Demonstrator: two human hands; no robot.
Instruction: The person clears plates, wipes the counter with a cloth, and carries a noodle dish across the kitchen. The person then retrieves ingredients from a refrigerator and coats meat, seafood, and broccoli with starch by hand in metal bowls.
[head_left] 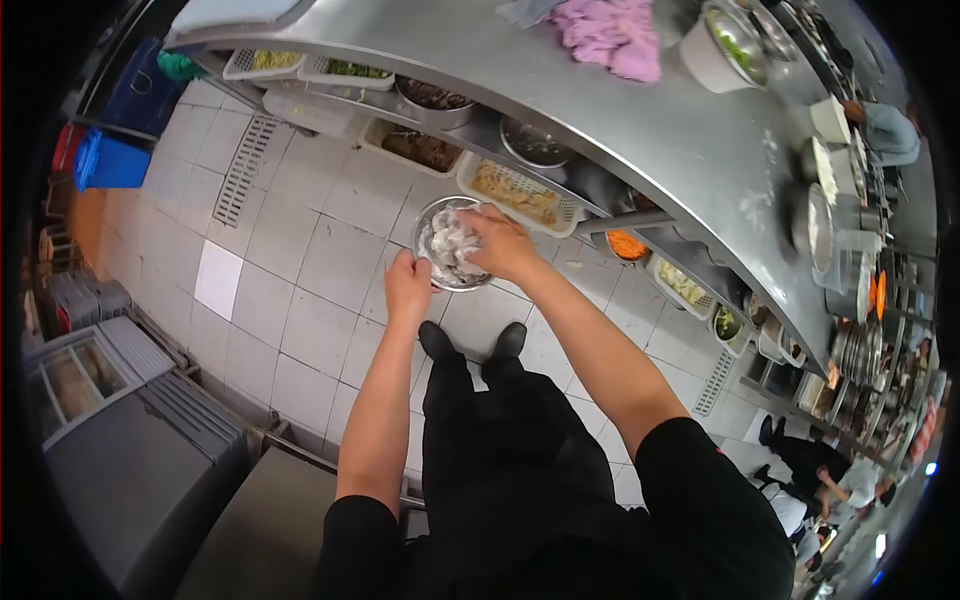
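Note:
A round metal bowl [420, 222] is held out in front of me above the tiled floor. Inside it lie whitish, wet-looking or coated pieces of food [447, 240]; their exact kind cannot be made out. My left hand [408, 287] is closed on the bowl's near left rim, thumb on top. From the right, my right hand [502, 243] reaches over the rim into the bowl. Its fingers are apart and touch the white pieces, with the fingertips partly hidden among them.
A steel counter [440, 60] curves along the far side, holding a pink cloth [610, 38]. Food baskets, including one with tan pieces [515, 193], line the shelf below. Grey-lidded cabinets [140, 460] stand at left. Other people [835, 470] are at lower right.

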